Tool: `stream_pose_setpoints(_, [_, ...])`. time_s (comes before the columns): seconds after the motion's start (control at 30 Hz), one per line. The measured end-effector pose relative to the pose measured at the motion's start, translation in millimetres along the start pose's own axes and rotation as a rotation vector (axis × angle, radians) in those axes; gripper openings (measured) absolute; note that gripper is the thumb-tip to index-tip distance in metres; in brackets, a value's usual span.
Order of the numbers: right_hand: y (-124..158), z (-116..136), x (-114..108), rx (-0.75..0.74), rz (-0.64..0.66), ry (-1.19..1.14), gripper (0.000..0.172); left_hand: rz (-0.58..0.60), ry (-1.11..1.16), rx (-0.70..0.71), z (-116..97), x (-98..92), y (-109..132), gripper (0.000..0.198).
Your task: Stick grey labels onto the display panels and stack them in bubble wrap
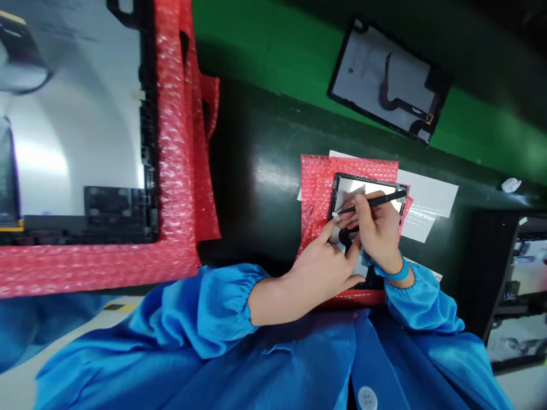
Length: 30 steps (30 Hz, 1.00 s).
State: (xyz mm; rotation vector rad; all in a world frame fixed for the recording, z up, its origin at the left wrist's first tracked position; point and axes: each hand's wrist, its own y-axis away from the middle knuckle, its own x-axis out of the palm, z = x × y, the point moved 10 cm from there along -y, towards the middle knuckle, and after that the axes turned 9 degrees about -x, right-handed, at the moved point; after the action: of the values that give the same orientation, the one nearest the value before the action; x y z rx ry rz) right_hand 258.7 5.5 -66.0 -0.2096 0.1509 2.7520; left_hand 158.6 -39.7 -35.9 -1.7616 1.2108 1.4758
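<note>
A tablet-sized display panel (pixel 349 187) with a black frame and a shiny silver back lies on red bubble wrap (pixel 314 210) in front of me. Black tweezers (pixel 391 197) are pinched in my right hand (pixel 378 228), which wears a blue wristband (pixel 400 271). Their tips reach the panel's left edge, beside a small whitish spot too small to name. My left hand (pixel 318 273) rests over the lower left of the panel with its fingers spread. Its index fingertip touches the edge near the tweezer tips. A dark flex cable (pixel 344 238) on the panel is partly hidden by my hands.
Another panel (pixel 376 80) with a dark cable lies at the far side on a green mat (pixel 260 45). At left, a large panel (pixel 85 142) sits on red bubble wrap. White sheets (pixel 427 199) stick out on the right, near a black rack (pixel 487 262) holding panels and a crumpled white scrap (pixel 511 185).
</note>
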Motion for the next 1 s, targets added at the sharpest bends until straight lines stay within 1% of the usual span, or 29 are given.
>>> stream_pose_setpoints(0.13, [-0.1, 1.8, -1.1, -0.002, -0.008, 0.035, 0.027, -0.031, 0.001, 0.008, 2.8, -4.6, -2.0, 0.076])
stream_pose_setpoints(0.4, [0.3, 1.8, 1.0, -0.007, 0.008, 0.051, 0.026, -0.085, -0.022, 0.024, 6.6, -6.2, -1.9, 0.069])
stream_pose_setpoints(0.5, [0.0, 2.3, 2.4, 0.003, 0.026, 0.065, 0.026, -0.064, -0.017, 0.043, 9.0, -6.4, -2.1, 0.067])
stream_pose_setpoints(0.63, [-1.1, -1.0, 2.4, 0.025, 0.0, 0.03, 0.029, -0.005, 0.023, 0.069, 12.2, -4.9, -5.9, 0.068])
stream_pose_setpoints(0.7, [-2.3, -2.6, 1.3, 0.039, -0.023, -0.018, 0.031, -0.001, 0.05, 0.072, 14.6, -6.2, -8.8, 0.071])
stream_pose_setpoints(0.77, [-3.3, -0.8, -1.8, 0.041, -0.04, -0.072, 0.035, -0.029, 0.1, 0.088, 16.1, -11.0, -9.7, 0.069])
stream_pose_setpoints(0.83, [-3.0, 5.5, -11.7, 0.02, -0.071, -0.108, 0.038, -0.077, 0.19, 0.104, 17.9, -18.9, -6.2, 0.061])
stream_pose_setpoints(0.87, [-1.8, 9.5, -20.0, 0.003, -0.098, -0.113, 0.039, -0.104, 0.244, 0.08, 21.9, -23.1, -3.2, 0.052])
stream_pose_setpoints(0.9, [0.3, 13.2, -29.8, -0.018, -0.128, -0.11, 0.039, -0.127, 0.287, 0.01, 30.0, -26.0, 0.2, 0.044])
stream_pose_setpoints(0.93, [3.1, 15.9, -40.3, -0.038, -0.156, -0.104, 0.038, -0.136, 0.309, -0.106, 42.0, -26.2, 4.3, 0.039])
stream_pose_setpoints(0.97, [6.4, 17.1, -50.2, -0.057, -0.178, -0.098, 0.037, -0.123, 0.305, -0.256, 56.4, -23.1, 9.9, 0.038])
stream_pose_setpoints(1.0, [9.7, 16.3, -58.9, -0.073, -0.192, -0.093, 0.036, -0.086, 0.285, -0.415, 70.8, -17.4, 17.4, 0.037])
